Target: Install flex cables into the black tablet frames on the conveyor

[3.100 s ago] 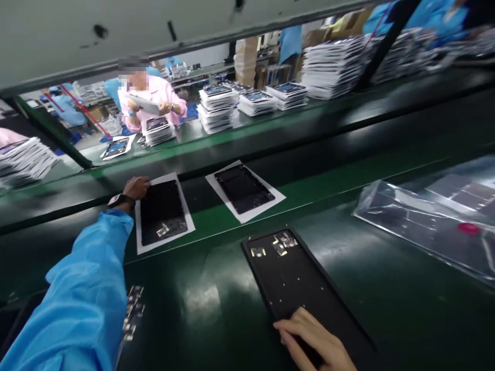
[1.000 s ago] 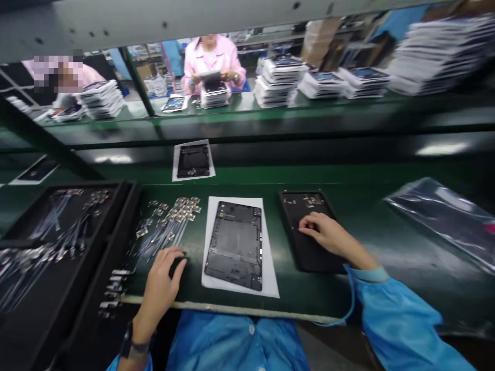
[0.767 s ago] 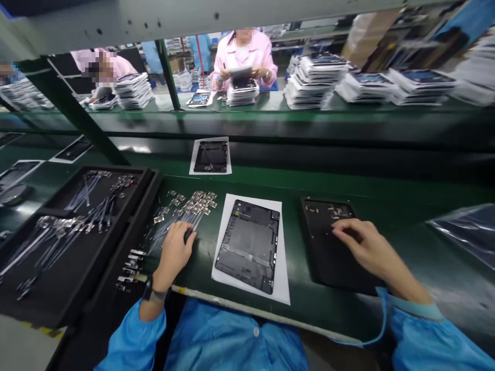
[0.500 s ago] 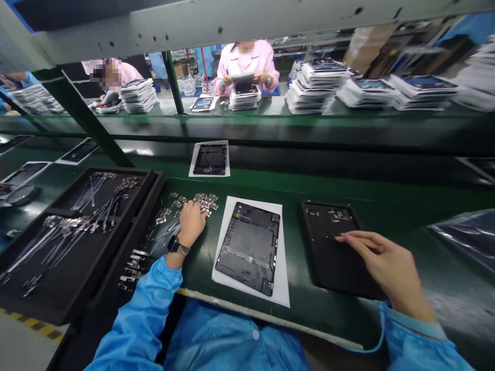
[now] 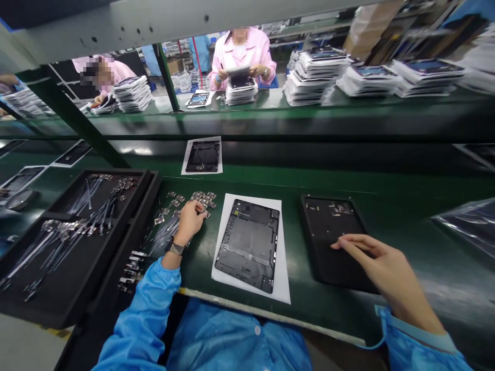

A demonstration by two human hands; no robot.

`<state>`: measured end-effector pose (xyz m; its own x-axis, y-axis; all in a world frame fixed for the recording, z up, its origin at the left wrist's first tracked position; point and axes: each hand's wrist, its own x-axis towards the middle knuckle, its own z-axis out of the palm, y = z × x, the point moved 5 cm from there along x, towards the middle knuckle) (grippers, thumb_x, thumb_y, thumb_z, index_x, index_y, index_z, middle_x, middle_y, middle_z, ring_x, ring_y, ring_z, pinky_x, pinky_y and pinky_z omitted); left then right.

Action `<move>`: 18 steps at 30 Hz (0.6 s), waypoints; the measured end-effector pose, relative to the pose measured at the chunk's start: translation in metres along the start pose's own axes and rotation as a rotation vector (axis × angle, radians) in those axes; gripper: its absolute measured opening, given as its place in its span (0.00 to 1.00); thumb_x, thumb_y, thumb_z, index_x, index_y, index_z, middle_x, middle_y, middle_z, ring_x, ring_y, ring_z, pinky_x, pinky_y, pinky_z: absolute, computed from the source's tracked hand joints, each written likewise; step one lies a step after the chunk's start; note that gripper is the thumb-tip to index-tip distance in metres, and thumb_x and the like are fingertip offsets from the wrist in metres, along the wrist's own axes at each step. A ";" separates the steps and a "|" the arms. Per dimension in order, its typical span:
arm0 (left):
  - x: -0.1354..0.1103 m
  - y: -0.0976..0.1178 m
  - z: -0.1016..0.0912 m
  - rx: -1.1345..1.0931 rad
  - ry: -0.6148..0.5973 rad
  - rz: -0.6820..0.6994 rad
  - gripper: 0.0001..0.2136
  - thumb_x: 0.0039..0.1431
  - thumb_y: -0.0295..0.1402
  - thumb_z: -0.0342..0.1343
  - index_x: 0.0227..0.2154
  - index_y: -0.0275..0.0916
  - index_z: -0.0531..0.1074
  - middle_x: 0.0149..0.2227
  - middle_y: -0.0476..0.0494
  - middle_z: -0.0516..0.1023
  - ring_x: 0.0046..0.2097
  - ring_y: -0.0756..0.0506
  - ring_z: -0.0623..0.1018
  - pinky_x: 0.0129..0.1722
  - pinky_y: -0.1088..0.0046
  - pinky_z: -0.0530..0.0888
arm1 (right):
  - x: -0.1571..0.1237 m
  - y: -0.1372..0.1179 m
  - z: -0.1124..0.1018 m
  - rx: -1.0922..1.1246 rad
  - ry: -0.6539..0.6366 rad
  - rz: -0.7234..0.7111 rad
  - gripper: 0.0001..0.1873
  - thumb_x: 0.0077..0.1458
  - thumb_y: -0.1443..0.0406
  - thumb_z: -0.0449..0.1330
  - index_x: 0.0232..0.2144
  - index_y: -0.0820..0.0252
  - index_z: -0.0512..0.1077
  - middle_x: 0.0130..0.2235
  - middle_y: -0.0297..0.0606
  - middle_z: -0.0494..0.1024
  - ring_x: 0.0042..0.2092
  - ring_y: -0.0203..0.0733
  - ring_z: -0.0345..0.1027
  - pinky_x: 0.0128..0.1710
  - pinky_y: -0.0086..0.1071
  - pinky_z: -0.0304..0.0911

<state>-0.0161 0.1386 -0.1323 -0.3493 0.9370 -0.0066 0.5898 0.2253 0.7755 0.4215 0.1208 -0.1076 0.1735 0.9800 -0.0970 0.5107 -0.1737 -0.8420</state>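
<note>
My left hand [image 5: 190,221] is closed, thumb and forefinger pinching a small circuit board [image 5: 207,213] at the edge of a cluster of similar boards [image 5: 201,197]. Thin grey ribbon cables [image 5: 167,232] lie just left of that hand. A black tablet housing [image 5: 249,245], its inner side up, rests on a white sheet [image 5: 284,278] in front of me. Over a black foam tray [image 5: 323,247] to the right, my right hand [image 5: 382,268] has its thumb and fingers pressed together. Whatever is between those fingertips is too small to make out. Several tiny parts [image 5: 340,207] sit at the tray's top.
Dark foam trays [image 5: 83,263] with cabled boards stand at left. Metal parts [image 5: 131,268] lie beside them. Another housing [image 5: 203,156] sits on paper further back. A clear plastic bag [image 5: 469,226] lies right. Across the line, people in pink work by paper stacks [image 5: 315,77].
My right hand has shifted slightly lower over the black foam tray. My left hand has drawn slightly back from the board cluster, a small board showing at its fingertips. The view has tilted slightly.
</note>
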 end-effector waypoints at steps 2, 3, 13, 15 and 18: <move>0.002 0.001 -0.003 -0.075 -0.045 -0.032 0.06 0.46 0.24 0.62 0.25 0.38 0.71 0.25 0.48 0.75 0.31 0.46 0.76 0.37 0.67 0.72 | -0.002 -0.006 0.006 0.022 -0.021 -0.016 0.25 0.39 0.44 0.64 0.28 0.59 0.75 0.31 0.46 0.81 0.41 0.57 0.75 0.41 0.41 0.66; 0.002 0.001 -0.006 -0.117 -0.066 -0.048 0.05 0.46 0.26 0.63 0.26 0.37 0.72 0.24 0.48 0.75 0.30 0.47 0.76 0.35 0.69 0.72 | -0.003 -0.009 0.009 0.034 -0.030 -0.019 0.25 0.39 0.44 0.65 0.28 0.59 0.75 0.31 0.47 0.81 0.41 0.57 0.75 0.40 0.41 0.66; -0.012 0.022 -0.050 -0.332 0.005 -0.087 0.07 0.38 0.30 0.65 0.24 0.35 0.76 0.18 0.51 0.73 0.23 0.51 0.70 0.23 0.77 0.63 | -0.001 -0.047 0.058 0.111 -0.275 -0.205 0.20 0.50 0.47 0.62 0.29 0.58 0.73 0.30 0.42 0.81 0.36 0.49 0.75 0.42 0.39 0.66; -0.022 0.033 -0.038 -0.403 -0.076 -0.087 0.08 0.37 0.31 0.66 0.24 0.35 0.76 0.18 0.51 0.72 0.24 0.51 0.71 0.25 0.77 0.65 | -0.006 -0.058 0.074 0.165 -0.388 -0.235 0.18 0.53 0.49 0.62 0.30 0.58 0.73 0.30 0.42 0.81 0.36 0.47 0.75 0.41 0.38 0.66; -0.041 0.051 -0.004 -0.506 -0.263 -0.108 0.09 0.37 0.31 0.66 0.25 0.35 0.76 0.19 0.50 0.73 0.25 0.50 0.73 0.28 0.76 0.69 | -0.015 -0.071 0.100 0.257 -0.560 -0.237 0.16 0.54 0.51 0.62 0.30 0.59 0.72 0.29 0.40 0.81 0.34 0.45 0.74 0.38 0.36 0.66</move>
<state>0.0248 0.1108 -0.0902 -0.1573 0.9653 -0.2085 0.1172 0.2279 0.9666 0.2979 0.1279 -0.0992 -0.4185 0.9031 -0.0961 0.2517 0.0137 -0.9677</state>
